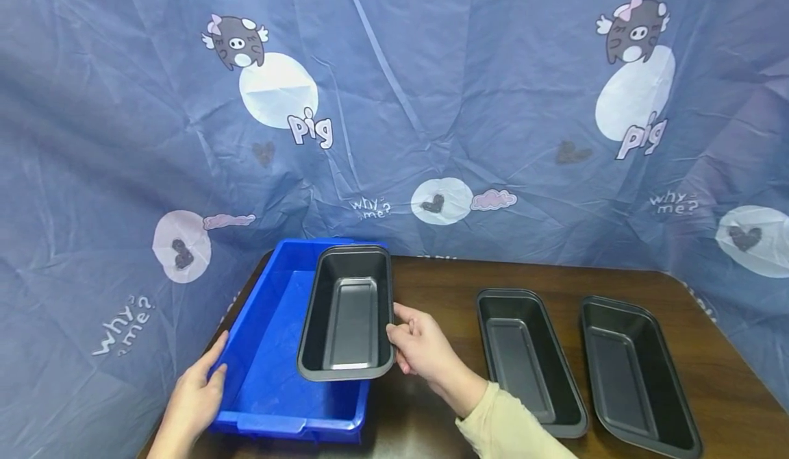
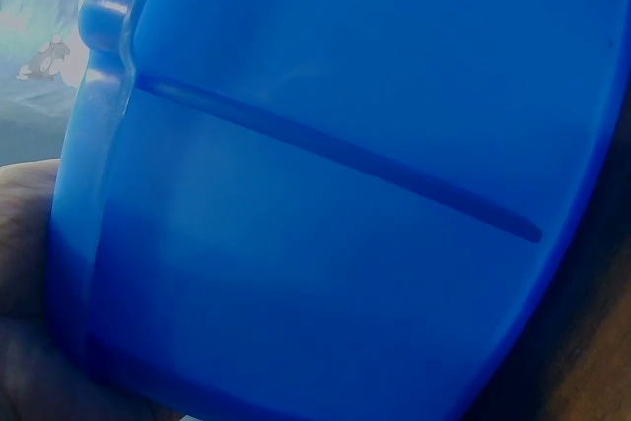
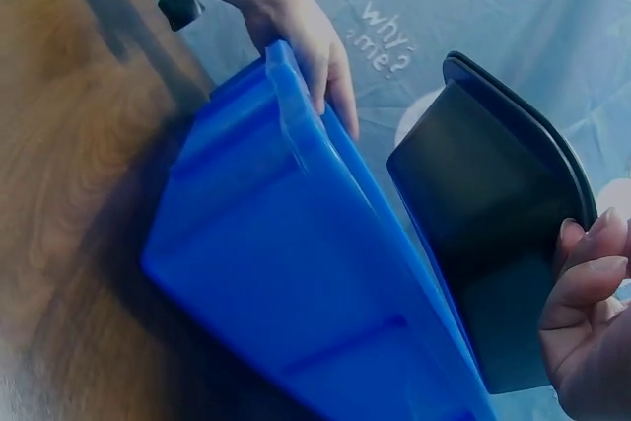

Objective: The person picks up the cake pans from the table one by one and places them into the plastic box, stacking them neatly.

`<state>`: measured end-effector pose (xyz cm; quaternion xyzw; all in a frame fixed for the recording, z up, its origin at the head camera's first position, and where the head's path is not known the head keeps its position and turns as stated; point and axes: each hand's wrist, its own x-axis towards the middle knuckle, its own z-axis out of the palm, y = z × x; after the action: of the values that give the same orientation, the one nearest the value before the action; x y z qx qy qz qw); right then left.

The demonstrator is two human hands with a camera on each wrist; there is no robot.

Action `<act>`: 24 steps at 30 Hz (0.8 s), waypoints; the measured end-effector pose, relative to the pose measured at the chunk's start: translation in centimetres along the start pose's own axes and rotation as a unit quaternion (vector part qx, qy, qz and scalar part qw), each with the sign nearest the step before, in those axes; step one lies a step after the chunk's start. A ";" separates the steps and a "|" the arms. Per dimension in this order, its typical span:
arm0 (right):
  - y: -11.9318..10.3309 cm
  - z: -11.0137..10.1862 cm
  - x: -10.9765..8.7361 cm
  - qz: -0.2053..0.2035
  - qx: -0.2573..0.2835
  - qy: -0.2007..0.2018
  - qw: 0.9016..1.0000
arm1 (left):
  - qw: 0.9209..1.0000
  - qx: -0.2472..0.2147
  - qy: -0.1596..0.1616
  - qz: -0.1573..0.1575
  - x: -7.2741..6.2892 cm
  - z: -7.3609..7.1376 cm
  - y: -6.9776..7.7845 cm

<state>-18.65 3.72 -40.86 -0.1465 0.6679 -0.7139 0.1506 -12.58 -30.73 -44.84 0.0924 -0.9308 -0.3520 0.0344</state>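
My right hand (image 1: pixel 422 342) pinches the right rim of a dark grey loaf pan (image 1: pixel 354 322), thumb on the rim and fingers beneath. The pan is over the right side of a blue plastic bin (image 1: pixel 265 339), above its wall, as the right wrist view also shows. At the bin's left side my left hand (image 1: pixel 194 394) grips the rim near the front corner. In the left wrist view the bin's outer wall (image 2: pixel 345 244) fills most of the picture, and part of the left hand (image 2: pixel 30 273) shows at the rim.
Two more dark loaf pans, a nearer one (image 1: pixel 524 356) and a farther one (image 1: pixel 637 370), stand side by side on the brown wooden table (image 1: pixel 431 281) at right. A blue cloth (image 1: pixel 394 103) with printed pigs hangs behind and beside the table.
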 end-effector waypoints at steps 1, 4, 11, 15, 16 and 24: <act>0.1 0.2 0.1 0.000 -0.001 0.000 1.000 | 1.000 0.000 0.000 -0.001 0.0 0.0 0.0; 0.4 0.7 0.4 0.002 0.000 -0.001 1.000 | 1.000 -0.004 -0.002 -0.006 0.0 0.0 0.1; 0.8 1.8 0.9 0.000 0.008 -0.005 1.000 | 1.000 0.003 0.018 0.015 -0.1 0.1 -0.1; 0.9 2.4 1.0 0.004 0.007 -0.006 1.000 | 0.999 0.003 0.024 0.022 -0.2 0.1 -0.2; 1.0 2.6 1.1 0.006 0.005 -0.005 1.000 | 0.999 0.003 0.026 0.024 -0.2 0.2 -0.2; 1.9 3.7 1.6 0.006 -0.006 -0.003 1.000 | 1.000 0.001 0.023 0.017 -0.2 0.1 -0.2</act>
<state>-18.54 -0.41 -42.45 -0.1458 0.6728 -0.7082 0.1563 -12.42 -30.75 -45.08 0.0846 -0.9314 -0.3486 0.0613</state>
